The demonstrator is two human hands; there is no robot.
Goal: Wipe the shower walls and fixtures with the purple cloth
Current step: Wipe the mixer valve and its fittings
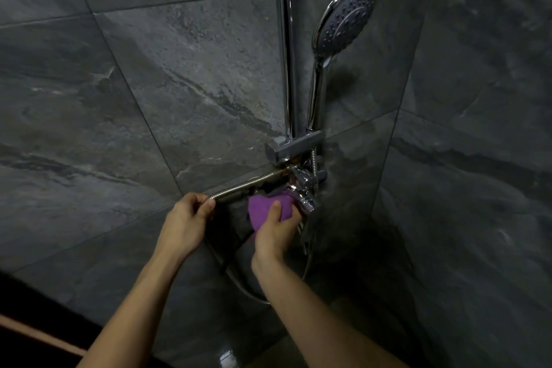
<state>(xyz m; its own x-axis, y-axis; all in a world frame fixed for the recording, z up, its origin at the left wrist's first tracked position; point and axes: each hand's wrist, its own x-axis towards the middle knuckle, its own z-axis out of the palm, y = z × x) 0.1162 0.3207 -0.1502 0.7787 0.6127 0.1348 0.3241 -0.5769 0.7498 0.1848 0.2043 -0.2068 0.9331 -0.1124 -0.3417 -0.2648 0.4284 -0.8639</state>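
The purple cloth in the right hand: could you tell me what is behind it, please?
The purple cloth, held by the right hand, is bunched against the chrome valve. Behind it are dark tile and shadow; the valve's covered part is hidden.

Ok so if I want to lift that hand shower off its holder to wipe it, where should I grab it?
Probably grip the hand shower by its slim chrome handle, below the round head and above the holder bracket. Come from the right: the riser rail stands close on its left. The left hand grips the hose; the right hand grips the purple cloth.
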